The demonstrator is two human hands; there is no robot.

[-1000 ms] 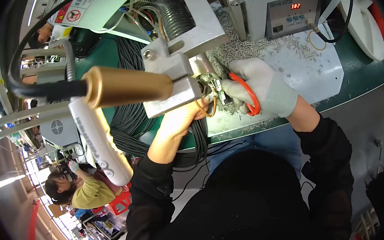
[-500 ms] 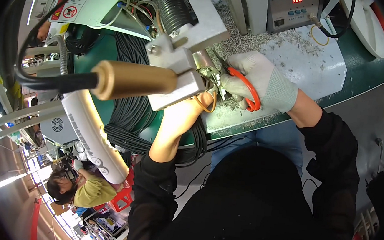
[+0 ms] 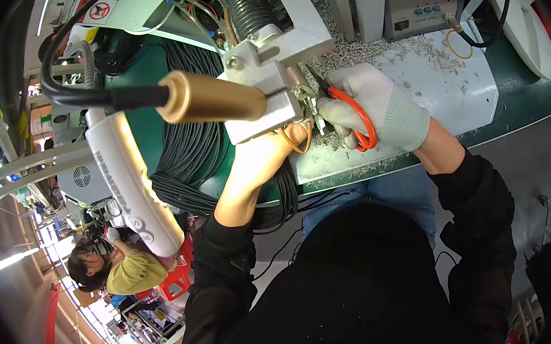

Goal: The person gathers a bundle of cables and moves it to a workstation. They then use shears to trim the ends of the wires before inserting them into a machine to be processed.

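Observation:
My right hand [image 3: 376, 109], in a pale glove with grey fingertips, is closed around red-handled scissors [image 3: 366, 129]. Their dark blades point up and left, and the thumb and fingers come close to a small silvery metal piece [image 3: 319, 122]. My bare left hand [image 3: 265, 151] reaches up under a metal bracket [image 3: 267, 115], its fingers curled and mostly hidden; what they grip cannot be made out. An orange loop [image 3: 297, 146] hangs at those fingers. Above the left wrist, a gold-coloured cylindrical handle [image 3: 219, 99] with a black cable runs into the bracket.
Small metal clippings [image 3: 423, 57] litter the white board [image 3: 472, 97] on the green bench. A control box [image 3: 423, 14] with a red display stands behind. Coiled black cables [image 3: 191, 125] lie left, beside a bright lamp [image 3: 133, 186]. Farther left sits a person in yellow [image 3: 136, 271].
The gold-coloured handle and its bracket have shifted right and slightly up. The lamp has moved a little up and left. My hands stay in nearly the same place, the right still holding the scissors.

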